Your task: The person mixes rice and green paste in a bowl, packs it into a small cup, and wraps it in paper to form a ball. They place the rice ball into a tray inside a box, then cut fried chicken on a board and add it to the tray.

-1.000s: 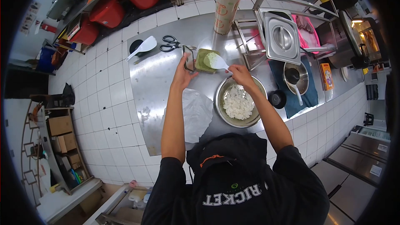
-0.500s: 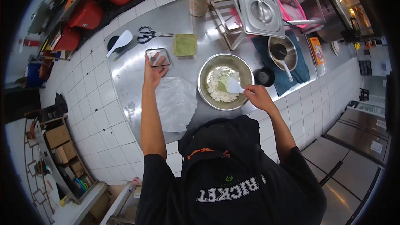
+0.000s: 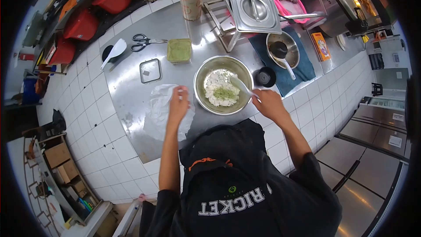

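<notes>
My right hand [image 3: 265, 101] grips the handle of a pale spatula [image 3: 242, 86], whose blade is inside a steel bowl [image 3: 198, 95]. White stuff [image 3: 217, 79] fills the bowl's bottom, with green powder [image 3: 224, 93] on it. To the left of the bowl, my left hand [image 3: 179, 100] is raised over a crumpled clear plastic bag [image 3: 160, 116]. Its fingers are curled, and whether anything is between them is too small to tell. A clear lid with a dark rim [image 3: 150, 70] lies on the table beyond it. Behind that stands a square container of green powder [image 3: 179, 51].
Scissors [image 3: 141, 42] and a white scoop [image 3: 115, 51] lie at the back left. A black cup [image 3: 265, 77] stands right of the bowl, near a steel pan [image 3: 294, 52] on a blue cloth [image 3: 307, 70]. A metal rack [image 3: 232, 41] and patterned roll [image 3: 190, 0] stand behind.
My left hand has let go of the clear lid and moved right and nearer my body, over the bag. The spatula has shifted, and green powder now lies on the white stuff.
</notes>
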### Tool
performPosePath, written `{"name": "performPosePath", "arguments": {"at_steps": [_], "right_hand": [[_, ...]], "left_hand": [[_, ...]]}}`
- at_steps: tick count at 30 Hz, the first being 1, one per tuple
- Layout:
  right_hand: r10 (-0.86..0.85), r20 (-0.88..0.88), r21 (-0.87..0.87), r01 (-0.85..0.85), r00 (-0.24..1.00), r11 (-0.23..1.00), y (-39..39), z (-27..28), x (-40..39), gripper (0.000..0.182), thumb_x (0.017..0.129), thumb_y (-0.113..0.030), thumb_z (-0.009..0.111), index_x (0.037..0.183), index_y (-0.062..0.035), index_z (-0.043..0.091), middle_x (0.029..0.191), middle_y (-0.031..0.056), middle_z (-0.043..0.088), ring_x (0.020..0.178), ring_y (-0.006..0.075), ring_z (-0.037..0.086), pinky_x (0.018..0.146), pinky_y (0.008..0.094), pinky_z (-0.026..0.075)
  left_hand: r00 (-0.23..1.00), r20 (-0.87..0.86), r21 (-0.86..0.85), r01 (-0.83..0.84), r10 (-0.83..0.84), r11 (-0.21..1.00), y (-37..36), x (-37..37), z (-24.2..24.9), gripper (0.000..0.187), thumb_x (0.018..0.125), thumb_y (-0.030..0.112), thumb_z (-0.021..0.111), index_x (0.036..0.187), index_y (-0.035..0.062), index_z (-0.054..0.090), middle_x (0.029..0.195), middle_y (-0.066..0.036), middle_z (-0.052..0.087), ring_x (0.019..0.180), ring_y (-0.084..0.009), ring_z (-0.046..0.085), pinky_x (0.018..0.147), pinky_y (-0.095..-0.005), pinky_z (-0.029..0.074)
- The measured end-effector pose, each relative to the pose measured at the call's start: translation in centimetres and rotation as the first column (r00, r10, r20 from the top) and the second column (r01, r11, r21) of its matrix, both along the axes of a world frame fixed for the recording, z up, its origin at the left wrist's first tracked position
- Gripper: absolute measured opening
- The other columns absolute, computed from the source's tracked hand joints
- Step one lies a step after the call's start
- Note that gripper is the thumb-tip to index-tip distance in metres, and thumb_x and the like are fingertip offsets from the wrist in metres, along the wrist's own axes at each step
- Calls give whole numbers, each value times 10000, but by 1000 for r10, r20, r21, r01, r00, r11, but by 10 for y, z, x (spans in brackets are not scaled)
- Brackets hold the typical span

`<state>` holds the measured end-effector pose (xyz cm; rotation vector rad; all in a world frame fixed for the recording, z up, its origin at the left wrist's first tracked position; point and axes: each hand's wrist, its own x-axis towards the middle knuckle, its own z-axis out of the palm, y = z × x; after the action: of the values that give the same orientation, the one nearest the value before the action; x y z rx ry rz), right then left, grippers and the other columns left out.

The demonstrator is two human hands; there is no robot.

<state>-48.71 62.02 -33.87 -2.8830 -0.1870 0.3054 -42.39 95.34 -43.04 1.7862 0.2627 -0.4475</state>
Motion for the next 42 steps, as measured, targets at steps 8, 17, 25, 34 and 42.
{"name": "performPosePath", "arguments": {"at_steps": [8, 17, 25, 34, 42], "right_hand": [[263, -82, -133, -272, 961, 953, 66, -12, -43, 313, 833, -84, 561, 1119, 44, 574, 730, 158, 666, 629, 307, 688, 520, 427, 527], [286, -250, -244, -346, 925, 906, 24, 28, -1, 146, 843, -168, 594, 872, -79, 707, 725, 154, 673, 685, 306, 704, 574, 429, 546], [136, -99, 203, -114, 986, 972, 2, -44, 40, 296, 943, -317, 587, 1056, -89, 739, 873, 146, 732, 810, 366, 699, 758, 459, 547], [152, 55, -188, -139, 987, 972, 58, -72, -6, 341, 866, -105, 556, 1158, 60, 620, 696, 145, 674, 633, 334, 694, 536, 421, 554], [290, 51, -179, -277, 956, 944, 22, -38, 56, 350, 806, -141, 615, 1119, 13, 644, 693, 183, 669, 606, 322, 688, 535, 431, 554]], "left_hand": [[989, -116, -322, -128, 95, 938, -53, -35, -28, 183, 1062, 257, 420, 1062, 78, 460, 968, -59, 567, 796, -128, 589, 595, -270, 545], [995, -27, -276, -102, 98, 956, -62, -43, -30, 166, 1050, 206, 433, 1016, 44, 448, 938, -62, 554, 782, -118, 582, 568, -268, 581], [996, -46, -317, -81, 70, 945, -63, -48, -33, 138, 1047, 173, 433, 1020, 39, 452, 915, -67, 563, 761, -111, 587, 556, -260, 571], [988, -7, -339, -149, 155, 929, -70, -51, -31, 175, 1053, 183, 441, 963, 32, 446, 820, -68, 570, 629, -101, 579, 501, -258, 536], [994, -38, -297, -109, 102, 949, -69, -54, -29, 179, 1054, 229, 437, 989, 63, 449, 928, -67, 588, 764, -119, 597, 555, -260, 548]]}}
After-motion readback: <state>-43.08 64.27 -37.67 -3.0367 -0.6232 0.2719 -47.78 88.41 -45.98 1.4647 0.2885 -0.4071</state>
